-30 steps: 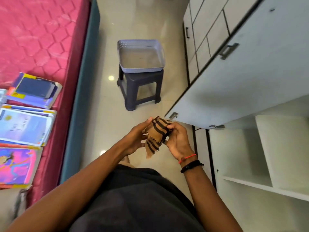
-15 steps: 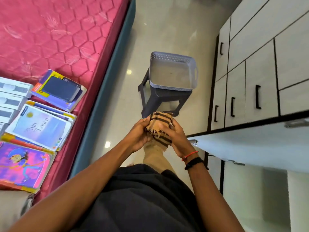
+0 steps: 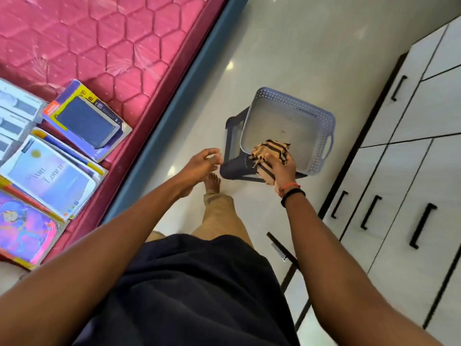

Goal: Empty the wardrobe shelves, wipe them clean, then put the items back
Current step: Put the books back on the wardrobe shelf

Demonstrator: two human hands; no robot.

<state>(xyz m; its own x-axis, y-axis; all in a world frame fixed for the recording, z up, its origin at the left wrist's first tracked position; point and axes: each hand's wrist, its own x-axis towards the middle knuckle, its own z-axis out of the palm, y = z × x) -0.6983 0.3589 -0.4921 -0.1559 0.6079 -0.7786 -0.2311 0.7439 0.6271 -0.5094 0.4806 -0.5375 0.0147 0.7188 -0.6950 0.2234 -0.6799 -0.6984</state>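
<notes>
My right hand (image 3: 280,168) grips a tan cloth with dark stripes (image 3: 268,152), bunched up, at the near rim of a grey perforated plastic basket (image 3: 316,131). The basket sits on a dark plastic stool (image 3: 232,156) and looks empty inside. My left hand (image 3: 202,162) hovers to the left of the stool with its fingers loosely curled and nothing in it. Several books (image 3: 50,176) lie on the pink mattress (image 3: 99,41) at the left.
White wardrobe drawers and doors with black handles (image 3: 421,226) line the right side. A dark door edge (image 3: 289,265) juts out near my right forearm. The blue bed frame (image 3: 174,106) borders the glossy floor strip where my bare foot (image 3: 212,182) stands.
My view swung left, away from the open wardrobe shelves. The left hand let go of the cloth and moved left; the right hand carried the cloth forward to the basket's near rim.
</notes>
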